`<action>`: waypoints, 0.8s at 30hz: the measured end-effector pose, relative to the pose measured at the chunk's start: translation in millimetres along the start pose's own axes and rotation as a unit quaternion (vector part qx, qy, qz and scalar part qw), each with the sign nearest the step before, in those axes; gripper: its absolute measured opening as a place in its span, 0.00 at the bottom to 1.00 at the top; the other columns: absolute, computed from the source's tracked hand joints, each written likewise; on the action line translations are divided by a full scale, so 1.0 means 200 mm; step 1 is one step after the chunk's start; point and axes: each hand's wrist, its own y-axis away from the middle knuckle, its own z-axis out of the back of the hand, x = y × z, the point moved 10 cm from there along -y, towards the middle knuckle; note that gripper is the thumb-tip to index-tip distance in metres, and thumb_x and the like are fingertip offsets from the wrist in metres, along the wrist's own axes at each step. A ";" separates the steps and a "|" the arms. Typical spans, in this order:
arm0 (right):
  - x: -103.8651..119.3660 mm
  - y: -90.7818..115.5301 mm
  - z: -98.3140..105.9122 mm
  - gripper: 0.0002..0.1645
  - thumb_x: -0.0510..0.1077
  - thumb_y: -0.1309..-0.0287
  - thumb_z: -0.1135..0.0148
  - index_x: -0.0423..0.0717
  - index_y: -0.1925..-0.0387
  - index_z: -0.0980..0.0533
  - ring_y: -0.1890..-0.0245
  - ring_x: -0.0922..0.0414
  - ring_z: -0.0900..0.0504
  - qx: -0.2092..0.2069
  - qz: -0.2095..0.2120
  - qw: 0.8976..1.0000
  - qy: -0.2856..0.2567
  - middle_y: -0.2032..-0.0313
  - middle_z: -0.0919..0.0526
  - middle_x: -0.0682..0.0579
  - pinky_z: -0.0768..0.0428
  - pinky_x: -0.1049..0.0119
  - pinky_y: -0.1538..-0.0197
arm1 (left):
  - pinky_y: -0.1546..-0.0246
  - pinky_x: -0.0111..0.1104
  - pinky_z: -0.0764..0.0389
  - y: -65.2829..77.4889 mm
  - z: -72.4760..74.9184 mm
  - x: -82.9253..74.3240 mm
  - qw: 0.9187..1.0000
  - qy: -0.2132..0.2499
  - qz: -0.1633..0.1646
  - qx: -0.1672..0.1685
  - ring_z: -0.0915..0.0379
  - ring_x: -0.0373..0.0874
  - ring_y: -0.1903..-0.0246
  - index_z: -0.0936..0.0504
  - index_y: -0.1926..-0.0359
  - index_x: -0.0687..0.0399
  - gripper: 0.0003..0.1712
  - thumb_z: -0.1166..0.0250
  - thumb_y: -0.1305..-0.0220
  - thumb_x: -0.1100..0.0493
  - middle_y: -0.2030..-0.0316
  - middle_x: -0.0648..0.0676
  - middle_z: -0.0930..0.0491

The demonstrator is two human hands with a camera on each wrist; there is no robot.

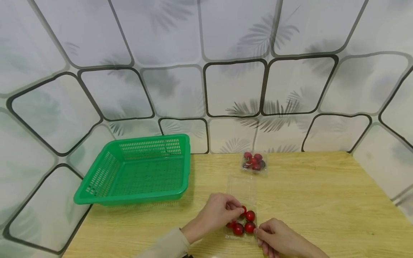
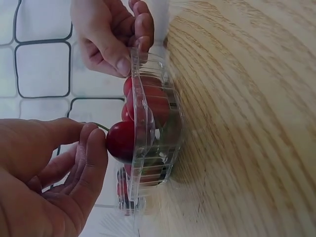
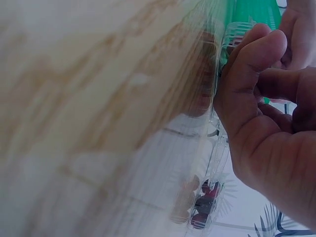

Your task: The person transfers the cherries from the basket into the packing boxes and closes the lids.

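A clear plastic box (image 1: 232,237) with several dark red cherries stands on the table, its transparent lid (image 1: 241,184) folded back flat behind it. My left hand (image 1: 219,210) reaches in from the left. Thumb and fingertips pinch a cherry (image 2: 121,140) by its thin green stem, right at the box's rim. Across the box, my right hand (image 1: 278,234) grips its near right edge, thumb tip at the rim and the other fingers curled below. In the right wrist view the curled fingers (image 3: 249,64) hide most of the box.
A second clear box of cherries (image 1: 255,162) sits farther back near the wall. At the left rear stands a large green plastic basket (image 1: 142,196). The wooden table (image 1: 319,200) meets a patterned wall covering (image 1: 232,89) behind.
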 end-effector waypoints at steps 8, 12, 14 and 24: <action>0.01 0.00 0.00 0.22 0.46 0.23 0.49 0.39 0.72 0.21 0.86 0.67 0.27 0.004 0.002 1.000 0.000 0.82 0.21 0.56 0.27 0.77 0.81 | 0.75 0.18 0.26 -0.01 -0.09 -0.10 0.985 -0.156 -0.069 0.037 0.29 0.23 0.78 0.10 0.65 0.50 0.07 0.32 0.30 0.56 0.75 0.40 0.16; 0.01 0.00 0.00 0.22 0.46 0.23 0.48 0.39 0.72 0.21 0.86 0.67 0.27 0.004 0.007 1.000 -0.002 0.82 0.21 0.56 0.27 0.77 0.81 | 0.73 0.15 0.30 0.01 -0.14 -0.15 0.953 -0.269 -0.129 0.051 0.31 0.24 0.75 0.11 0.64 0.48 0.07 0.33 0.29 0.54 0.72 0.41 0.17; 0.01 0.00 -0.01 0.22 0.46 0.23 0.48 0.39 0.72 0.21 0.86 0.67 0.27 0.004 0.006 1.000 -0.003 0.82 0.21 0.56 0.27 0.77 0.81 | 0.72 0.15 0.30 0.02 -0.16 -0.17 0.938 -0.307 -0.153 0.052 0.30 0.25 0.73 0.11 0.62 0.46 0.06 0.33 0.29 0.54 0.70 0.42 0.17; 0.00 0.00 0.00 0.21 0.46 0.23 0.48 0.39 0.72 0.20 0.86 0.67 0.27 -0.003 -0.001 1.000 0.004 0.82 0.21 0.56 0.27 0.77 0.80 | 0.73 0.13 0.34 0.08 -0.24 -0.19 0.897 -0.376 -0.214 0.085 0.35 0.25 0.74 0.09 0.57 0.41 0.06 0.32 0.30 0.53 0.69 0.41 0.21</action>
